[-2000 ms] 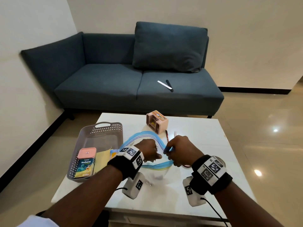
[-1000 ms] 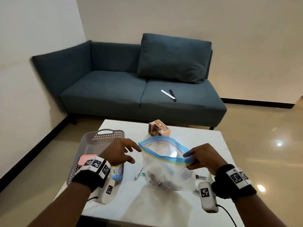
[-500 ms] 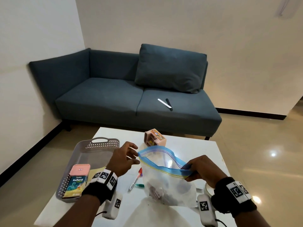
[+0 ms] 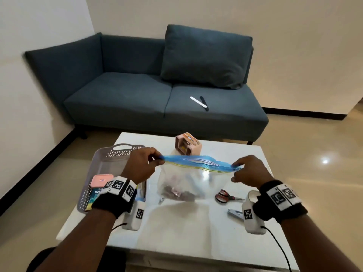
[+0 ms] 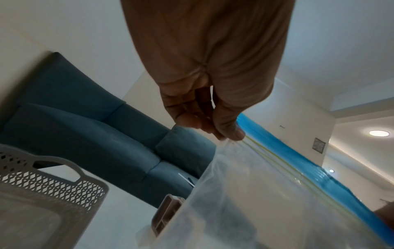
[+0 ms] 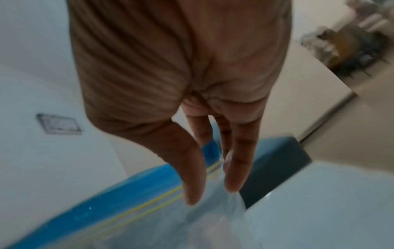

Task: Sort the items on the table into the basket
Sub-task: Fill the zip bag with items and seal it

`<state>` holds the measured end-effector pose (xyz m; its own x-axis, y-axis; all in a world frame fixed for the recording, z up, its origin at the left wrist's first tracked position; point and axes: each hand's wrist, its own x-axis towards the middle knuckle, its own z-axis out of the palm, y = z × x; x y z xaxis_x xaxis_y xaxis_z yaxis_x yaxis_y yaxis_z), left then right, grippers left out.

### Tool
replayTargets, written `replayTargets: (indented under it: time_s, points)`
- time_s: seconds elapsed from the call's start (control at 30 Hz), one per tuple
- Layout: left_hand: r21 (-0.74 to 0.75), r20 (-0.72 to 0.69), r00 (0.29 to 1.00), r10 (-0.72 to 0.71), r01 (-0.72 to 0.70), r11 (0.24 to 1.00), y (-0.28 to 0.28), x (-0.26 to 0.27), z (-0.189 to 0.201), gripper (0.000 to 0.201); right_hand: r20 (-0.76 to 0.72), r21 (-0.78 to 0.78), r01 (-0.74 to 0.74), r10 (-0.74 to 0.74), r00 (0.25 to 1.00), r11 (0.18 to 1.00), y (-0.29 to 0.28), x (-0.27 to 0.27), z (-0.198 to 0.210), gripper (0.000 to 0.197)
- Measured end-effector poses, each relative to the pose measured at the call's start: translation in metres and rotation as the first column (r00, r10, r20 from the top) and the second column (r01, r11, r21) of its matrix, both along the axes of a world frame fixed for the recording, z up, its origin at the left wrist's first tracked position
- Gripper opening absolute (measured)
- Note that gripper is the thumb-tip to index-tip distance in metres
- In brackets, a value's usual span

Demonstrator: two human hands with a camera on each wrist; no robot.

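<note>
Two hands stretch a clear plastic zip bag with a blue seal strip [image 4: 198, 171] above the white table [image 4: 186, 222] in the head view. The left hand [image 4: 140, 166] pinches the strip's left end between thumb and fingertips; the right hand [image 4: 248, 170] pinches its right end. Between them the strip runs nearly straight, edged with thin yellow lines, and the clear body hangs below with small dark and pinkish things gathered at its bottom, touching the tabletop. Just left of the left hand sits a grey perforated plastic basket [image 4: 110, 154] holding a pink-lidded box [image 4: 102, 180]. Beyond the bag stands a small pink box-shaped organiser [image 4: 188, 147]. Below the right hand lie red-handled scissors [image 4: 225, 197].

From the left wrist, the left hand [image 5: 204, 94] has its thumb and fingertips closed on the bag's corner [image 5: 230, 139], the blue strip running away to the right; the basket's rim [image 5: 64, 176] is at lower left.

From the right wrist, the right hand [image 6: 192, 101] grips the bag's other corner [image 6: 229, 190] between thumb and fingers, somewhat blurred, with the blue strip trailing off to the lower left.
</note>
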<state>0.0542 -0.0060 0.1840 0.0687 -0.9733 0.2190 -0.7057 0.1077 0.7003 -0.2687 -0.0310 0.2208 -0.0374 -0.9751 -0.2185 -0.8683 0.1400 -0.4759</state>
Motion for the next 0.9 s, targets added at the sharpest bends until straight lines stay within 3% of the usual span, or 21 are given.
replayTargets:
  time_s: [0.07, 0.13, 0.23, 0.3, 0.4, 0.63, 0.9]
  points:
    - [-0.047, -0.001, 0.999, -0.039, 0.039, 0.998, 0.004, -0.010, 0.008, 0.009, -0.078, -0.132, -0.065, 0.055, 0.995, 0.989, 0.002, 0.012, 0.001, 0.054]
    - [-0.102, 0.038, 0.996, -0.083, 0.086, 0.991, 0.005, -0.022, 0.014, 0.009, -0.061, -0.275, -0.215, 0.206, 0.977, 0.937, 0.003, 0.026, 0.002, 0.061]
    - [-0.140, 0.073, 0.987, -0.142, 0.151, 0.979, 0.003, -0.039, 0.020, 0.010, -0.056, -0.415, -0.438, 0.458, 0.887, 0.798, 0.009, 0.057, 0.006, 0.051]
    - [-0.165, 0.071, 0.980, -0.184, 0.194, 0.967, 0.001, -0.048, 0.023, 0.011, -0.088, -0.463, -0.510, 0.534, 0.841, 0.725, 0.010, 0.077, 0.004, 0.045]
    - [-0.221, 0.058, 0.981, -0.187, 0.195, 0.956, -0.003, -0.055, 0.023, 0.015, -0.127, -0.515, -0.518, 0.537, 0.834, 0.683, 0.006, 0.096, -0.002, 0.029]
    - [-0.227, 0.017, 0.995, -0.098, 0.099, 0.969, -0.010, -0.054, 0.018, 0.022, -0.117, -0.572, -0.474, 0.506, 0.855, 0.669, -0.007, 0.101, -0.003, 0.006]
    - [-0.252, 0.038, 0.989, -0.141, 0.146, 0.957, -0.018, -0.056, 0.022, 0.024, -0.165, -0.568, -0.488, 0.488, 0.857, 0.663, -0.012, 0.105, 0.000, 0.009]
